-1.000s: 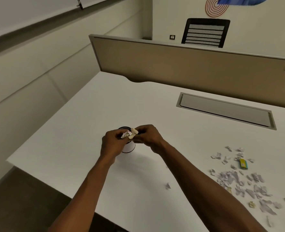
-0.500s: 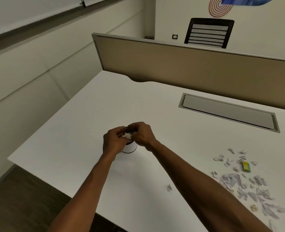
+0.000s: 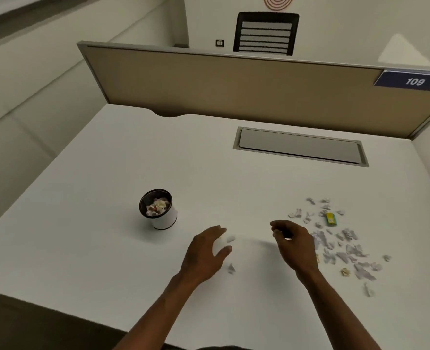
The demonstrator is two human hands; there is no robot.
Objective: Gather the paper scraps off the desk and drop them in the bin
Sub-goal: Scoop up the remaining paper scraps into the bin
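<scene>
A small white bin (image 3: 164,218) with a dark rim stands on the white desk (image 3: 108,248), with crumpled scraps inside it. My left hand (image 3: 205,253) hovers open to the right of the bin, just above a single scrap (image 3: 231,268); another small scrap (image 3: 230,239) lies by its fingertips. My right hand (image 3: 293,245) is open with curled fingers and holds nothing, at the left edge of the scattered pile of paper scraps (image 3: 345,248). A yellow-green piece (image 3: 331,219) lies among the pile.
A grey cable hatch (image 3: 301,146) is set into the desk behind the pile. A tan partition (image 3: 221,84) closes the desk's far side, with a blue "109" tag (image 3: 414,81) at its right end. A black chair (image 3: 265,34) stands beyond. The desk's near-left edge drops to dark floor.
Both hands released the scraps into the bin and moved away to the right, now open over the desk. The view shifted down and right.
</scene>
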